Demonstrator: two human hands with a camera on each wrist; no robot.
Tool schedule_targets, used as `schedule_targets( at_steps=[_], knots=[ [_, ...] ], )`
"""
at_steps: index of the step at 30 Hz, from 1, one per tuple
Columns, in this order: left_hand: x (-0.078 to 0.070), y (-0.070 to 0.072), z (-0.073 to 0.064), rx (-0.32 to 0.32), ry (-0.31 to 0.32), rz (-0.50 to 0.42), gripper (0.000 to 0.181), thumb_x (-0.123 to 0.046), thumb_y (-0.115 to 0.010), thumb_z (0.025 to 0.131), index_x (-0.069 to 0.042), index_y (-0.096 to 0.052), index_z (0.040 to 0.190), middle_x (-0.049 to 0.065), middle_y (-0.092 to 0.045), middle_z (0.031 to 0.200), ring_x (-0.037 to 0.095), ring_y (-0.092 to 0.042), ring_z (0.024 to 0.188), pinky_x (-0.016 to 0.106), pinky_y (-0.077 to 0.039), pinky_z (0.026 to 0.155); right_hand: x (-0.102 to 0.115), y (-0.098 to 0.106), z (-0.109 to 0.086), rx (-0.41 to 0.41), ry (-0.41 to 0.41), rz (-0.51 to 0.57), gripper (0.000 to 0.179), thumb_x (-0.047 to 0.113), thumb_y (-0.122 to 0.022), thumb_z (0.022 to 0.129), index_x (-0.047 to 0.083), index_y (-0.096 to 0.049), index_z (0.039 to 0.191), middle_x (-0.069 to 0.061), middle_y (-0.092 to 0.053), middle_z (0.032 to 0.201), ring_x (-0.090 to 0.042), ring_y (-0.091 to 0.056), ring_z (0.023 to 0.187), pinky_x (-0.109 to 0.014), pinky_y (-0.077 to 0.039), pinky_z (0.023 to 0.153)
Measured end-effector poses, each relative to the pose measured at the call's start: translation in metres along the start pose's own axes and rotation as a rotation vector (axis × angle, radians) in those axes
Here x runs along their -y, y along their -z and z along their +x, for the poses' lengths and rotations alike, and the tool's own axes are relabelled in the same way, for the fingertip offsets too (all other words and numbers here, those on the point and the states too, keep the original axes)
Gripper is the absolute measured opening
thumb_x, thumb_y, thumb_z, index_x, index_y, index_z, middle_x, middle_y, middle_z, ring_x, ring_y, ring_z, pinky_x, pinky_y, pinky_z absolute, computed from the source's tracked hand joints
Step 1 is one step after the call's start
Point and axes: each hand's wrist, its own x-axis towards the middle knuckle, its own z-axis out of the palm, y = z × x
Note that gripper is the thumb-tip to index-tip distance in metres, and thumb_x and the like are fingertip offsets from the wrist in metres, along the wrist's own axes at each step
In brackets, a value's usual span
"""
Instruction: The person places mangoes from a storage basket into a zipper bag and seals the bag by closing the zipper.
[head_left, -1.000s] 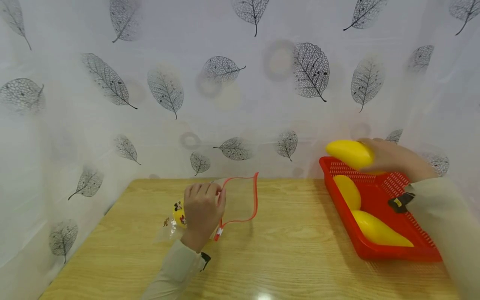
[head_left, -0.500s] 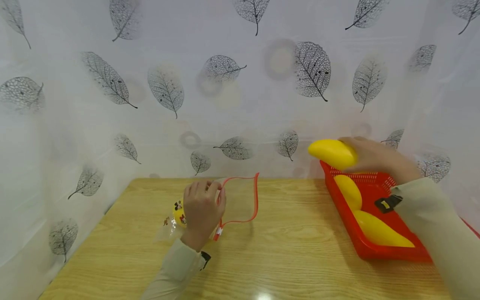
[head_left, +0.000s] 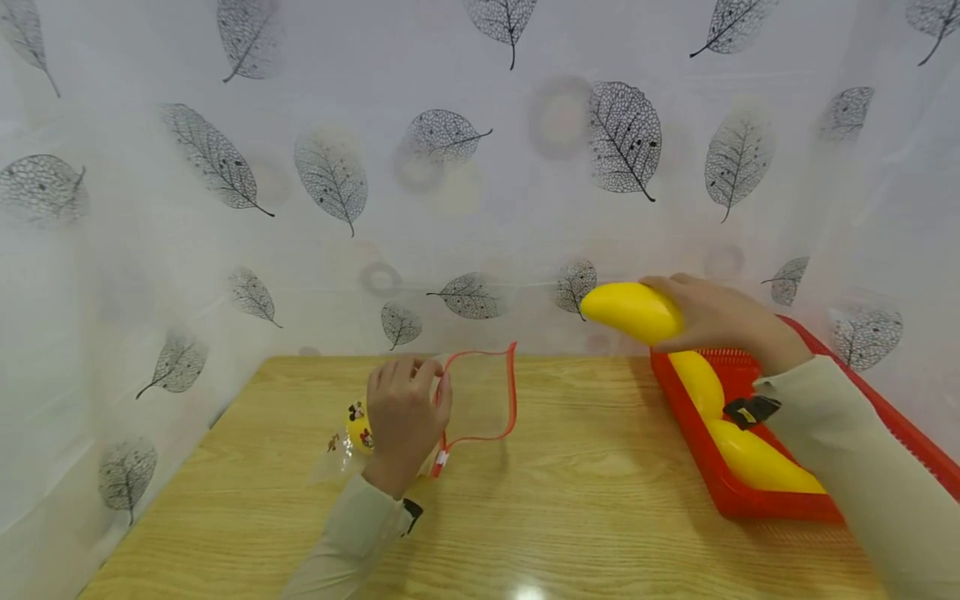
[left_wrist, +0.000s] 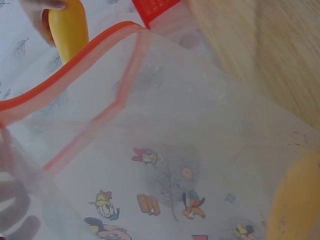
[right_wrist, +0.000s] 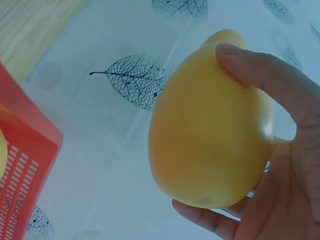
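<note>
My left hand grips a clear zip bag with red edging and a slider by its mouth, which gapes toward the right. Through the bag's cartoon-printed film shows a yellow mango, partly hidden behind the left hand in the head view. My right hand holds another smooth yellow mango in the air, thumb on one side and fingers on the other. That mango is beyond the back left corner of a red basket, apart from the bag.
Inside the basket, two more yellow mangoes lie along its left side. The right forearm covers part of the basket. A wooden table bears everything, and a leaf-printed white sheet hangs behind and at the left.
The right hand has carried its mango leftward, from over the basket to just past its back left corner. The left hand and the bag have stayed almost still.
</note>
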Motion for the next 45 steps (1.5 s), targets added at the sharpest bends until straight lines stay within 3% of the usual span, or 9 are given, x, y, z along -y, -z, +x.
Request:
schedule_targets(
  at_steps=[9, 14, 27, 35, 45],
  knots=[
    [0.0, 0.0, 0.001, -0.003, -0.003, 0.003, 0.012, -0.015, -0.073, 0.075, -0.007, -0.065, 0.073, 0.009, -0.063, 0.077, 0.028, -0.059, 0.075, 0.042, -0.048, 0.076, 0.017, -0.004, 0.006, 0.011, 0.075, -0.026, 0.089, 0.043, -0.077, 0.069, 0.012, -0.036, 0.142, -0.015, -0.055, 0.122, -0.023, -0.054, 0.088, -0.04, -0.049, 0.071],
    [0.0, -0.001, 0.001, -0.008, -0.008, 0.007, 0.012, -0.015, -0.073, 0.074, -0.007, -0.065, 0.073, 0.009, -0.062, 0.076, 0.028, -0.059, 0.075, 0.042, -0.048, 0.076, 0.026, -0.006, 0.007, 0.022, 0.093, -0.004, 0.088, 0.035, -0.077, 0.069, 0.014, -0.034, 0.143, -0.016, -0.053, 0.125, -0.025, -0.054, 0.09, -0.042, -0.05, 0.074],
    [0.0, -0.002, 0.0, -0.002, -0.009, 0.0, 0.013, -0.016, -0.073, 0.074, -0.006, -0.065, 0.073, 0.009, -0.062, 0.076, 0.028, -0.059, 0.075, 0.041, -0.048, 0.075, 0.042, -0.015, 0.009, -0.044, 0.193, -0.002, 0.086, 0.035, -0.08, 0.068, 0.012, -0.039, 0.14, -0.015, -0.055, 0.126, -0.024, -0.056, 0.092, -0.044, -0.051, 0.076],
    [0.0, -0.001, 0.001, 0.005, -0.007, 0.006, 0.013, -0.016, -0.073, 0.075, -0.006, -0.065, 0.073, 0.009, -0.063, 0.077, 0.028, -0.059, 0.075, 0.042, -0.049, 0.076, 0.055, -0.022, 0.012, -0.038, 0.22, -0.009, 0.085, 0.036, -0.08, 0.066, 0.016, -0.041, 0.139, -0.01, -0.055, 0.124, -0.023, -0.055, 0.094, -0.043, -0.051, 0.077],
    [-0.002, 0.0, 0.002, 0.014, -0.005, 0.006, 0.013, -0.017, -0.073, 0.075, -0.006, -0.066, 0.073, 0.009, -0.064, 0.077, 0.028, -0.059, 0.075, 0.042, -0.049, 0.077, 0.072, -0.024, 0.013, -0.051, 0.265, -0.041, 0.087, 0.035, -0.081, 0.066, 0.015, -0.04, 0.14, -0.013, -0.054, 0.125, -0.025, -0.056, 0.094, -0.043, -0.053, 0.076]
  ],
)
